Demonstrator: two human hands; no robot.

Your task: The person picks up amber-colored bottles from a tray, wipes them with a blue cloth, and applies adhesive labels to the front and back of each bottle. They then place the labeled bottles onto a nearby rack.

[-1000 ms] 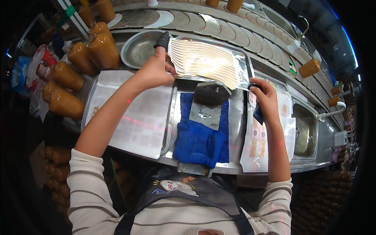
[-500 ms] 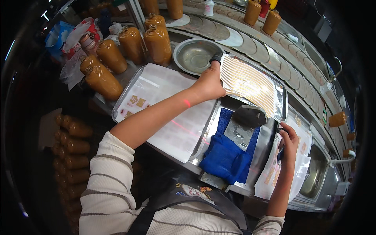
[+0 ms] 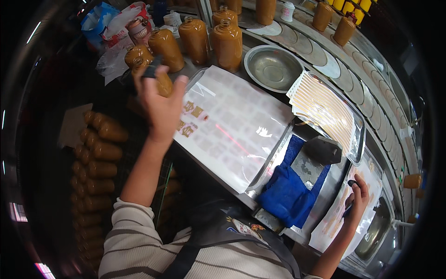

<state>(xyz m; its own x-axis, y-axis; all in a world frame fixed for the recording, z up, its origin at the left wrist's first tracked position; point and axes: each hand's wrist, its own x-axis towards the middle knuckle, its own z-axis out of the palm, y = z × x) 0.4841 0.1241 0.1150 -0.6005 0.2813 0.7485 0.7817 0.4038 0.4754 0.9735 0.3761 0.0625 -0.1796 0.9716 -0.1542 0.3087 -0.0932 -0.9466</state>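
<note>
My left hand (image 3: 160, 109), blurred by motion, reaches over the left edge of the work surface with thumb and fingers apart. A dark cover wraps one fingertip. Just behind its fingers stands a glossy brown bottle (image 3: 163, 84), partly hidden; I cannot tell whether they touch. My right hand (image 3: 358, 197) hovers at the right over printed sheets (image 3: 332, 216), fingers loosely bent and apart, with dark covers on its fingertips and nothing visible in its grasp. Between my arms lies a tray with a translucent white sheet (image 3: 227, 135), bearing gold-and-pink printed decals at its left end.
A metal basin (image 3: 274, 69) stands behind the tray, beside gold-striped sheets (image 3: 323, 109) in another tray. A blue cloth (image 3: 288, 195) and dark metal block (image 3: 323, 149) lie centrally. More brown bottles (image 3: 227, 44) stand behind; others (image 3: 104, 153) are lower left. A plate conveyor (image 3: 325, 65) curves behind.
My left hand has left the striped sheets and swung left to the brown bottles. My right hand stays over the printed sheets. The whole view has shifted left.
</note>
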